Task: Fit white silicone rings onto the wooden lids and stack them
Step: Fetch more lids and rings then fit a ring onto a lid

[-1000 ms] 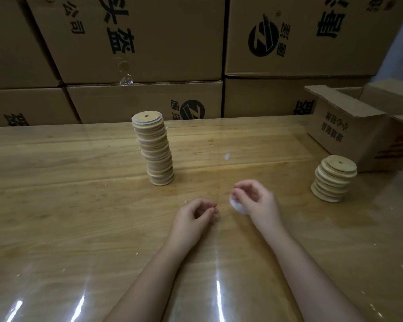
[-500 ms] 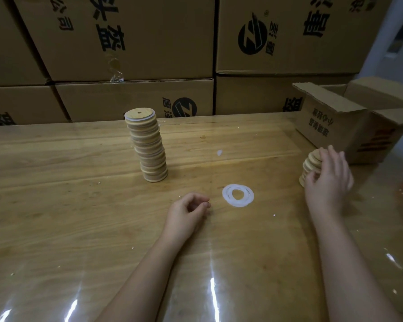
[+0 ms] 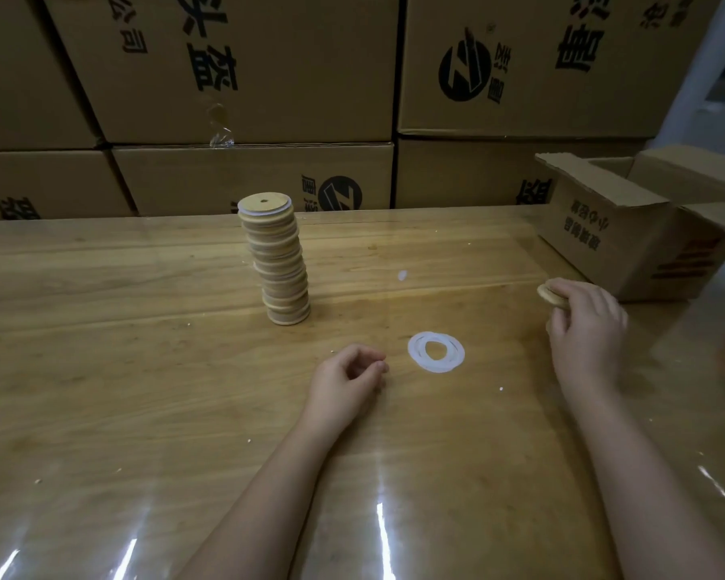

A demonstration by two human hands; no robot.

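A tall stack of wooden lids (image 3: 276, 261) with white rings fitted stands at the middle of the table, leaning a little. White silicone rings (image 3: 436, 352) lie flat and overlapping on the table in front of me. My right hand (image 3: 587, 328) is at the right, its fingers curled round a wooden lid (image 3: 550, 295) held at an angle. The hand covers the spot where the short pile of lids stood. My left hand (image 3: 348, 378) rests on the table just left of the rings, fingers loosely curled, holding nothing.
The wooden table (image 3: 101, 370) has a glossy clear cover. An open cardboard box (image 3: 620, 236) sits at the right rear, close behind my right hand. Stacked cartons (image 3: 248, 77) wall off the far edge. A small white scrap (image 3: 402, 275) lies beyond the rings.
My right hand let go of the rings on the table, moved right to the short pile and now grips one lid. My left hand stayed in place.
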